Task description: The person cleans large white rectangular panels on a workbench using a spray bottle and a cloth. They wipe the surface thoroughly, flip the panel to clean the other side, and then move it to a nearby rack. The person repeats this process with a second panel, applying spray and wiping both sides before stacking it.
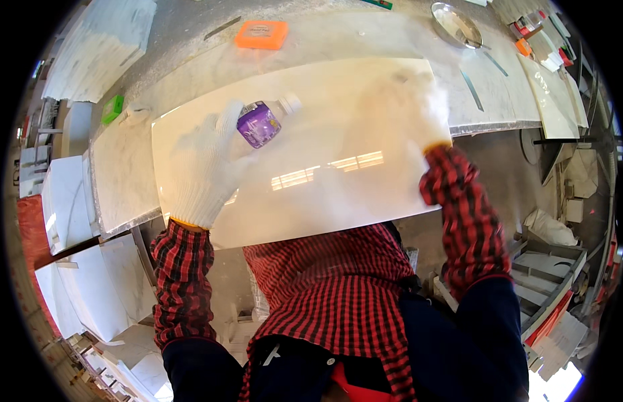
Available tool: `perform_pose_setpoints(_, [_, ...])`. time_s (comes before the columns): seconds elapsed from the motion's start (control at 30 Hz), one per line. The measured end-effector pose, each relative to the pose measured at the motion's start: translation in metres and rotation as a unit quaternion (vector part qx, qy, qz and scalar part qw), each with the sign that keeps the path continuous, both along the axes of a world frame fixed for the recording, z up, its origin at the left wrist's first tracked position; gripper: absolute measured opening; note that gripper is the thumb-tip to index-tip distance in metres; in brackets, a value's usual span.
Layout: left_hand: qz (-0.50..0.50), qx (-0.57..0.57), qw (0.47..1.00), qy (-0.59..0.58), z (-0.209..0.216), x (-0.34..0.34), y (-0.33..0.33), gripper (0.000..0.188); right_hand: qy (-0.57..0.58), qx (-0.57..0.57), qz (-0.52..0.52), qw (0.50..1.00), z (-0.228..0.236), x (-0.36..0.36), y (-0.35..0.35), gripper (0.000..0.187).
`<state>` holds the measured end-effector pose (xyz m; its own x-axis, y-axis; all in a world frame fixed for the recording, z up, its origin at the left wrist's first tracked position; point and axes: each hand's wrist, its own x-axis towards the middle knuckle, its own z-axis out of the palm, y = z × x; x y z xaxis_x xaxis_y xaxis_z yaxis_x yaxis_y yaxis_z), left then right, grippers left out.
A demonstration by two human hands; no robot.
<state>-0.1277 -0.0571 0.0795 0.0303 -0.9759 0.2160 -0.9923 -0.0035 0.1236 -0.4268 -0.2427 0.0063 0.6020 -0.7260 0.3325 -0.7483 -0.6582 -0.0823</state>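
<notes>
A glossy cream-white slab (325,151) lies in front of me on the worktable, its near edge reaching past the table toward my apron. My left hand (211,157), in a white knitted glove, is closed around a small bottle (259,124) over the slab's left half. The bottle has a purple label and a white cap, and tilts with its cap toward the right. My right hand (426,110), also gloved, is over the slab's right end. Motion smears its fingers, and whether it holds anything does not show.
On the dusty worktable (177,84) are an orange box (261,35), a green block (112,109), a metal bowl (456,25) and a thin metal strip (472,90). Stacked slabs (100,50) stand at far left. More marbled panels (100,288) lean at the left.
</notes>
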Motion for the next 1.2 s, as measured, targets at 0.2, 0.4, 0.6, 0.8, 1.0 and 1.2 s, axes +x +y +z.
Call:
perform_pose_setpoints(0.2, [0.013, 0.022, 0.999, 0.033, -0.007, 0.000, 0.008, 0.074, 0.111, -0.062, 0.011, 0.992, -0.010, 0.000, 0.009, 0.022])
perform_pose_setpoints(0.4, [-0.007, 0.027, 0.999, 0.046, -0.014, -0.008, -0.002, 0.072, 0.068, -0.050, 0.030, 0.996, -0.022, 0.000, 0.002, 0.024])
perform_pose_setpoints(0.6, [-0.066, 0.017, 0.997, 0.020, -0.017, -0.026, -0.025, 0.061, 0.181, -0.015, -0.074, 0.981, -0.011, 0.005, 0.000, 0.031])
perform_pose_setpoints(0.8, [-0.093, 0.015, 0.994, -0.048, -0.024, -0.037, -0.035, 0.065, 0.066, 0.007, 0.003, 0.998, -0.020, -0.016, 0.003, 0.029])
perform_pose_setpoints(1.0, [-0.086, 0.043, 0.989, -0.110, -0.010, -0.050, -0.047, 0.061, -0.277, 0.214, -0.157, 0.923, -0.011, -0.073, -0.028, 0.037])
perform_pose_setpoints(1.2, [-0.125, 0.027, 0.985, -0.117, -0.015, -0.058, -0.065, 0.060, -0.689, 0.388, -0.203, 0.578, -0.005, -0.160, 0.041, 0.047])
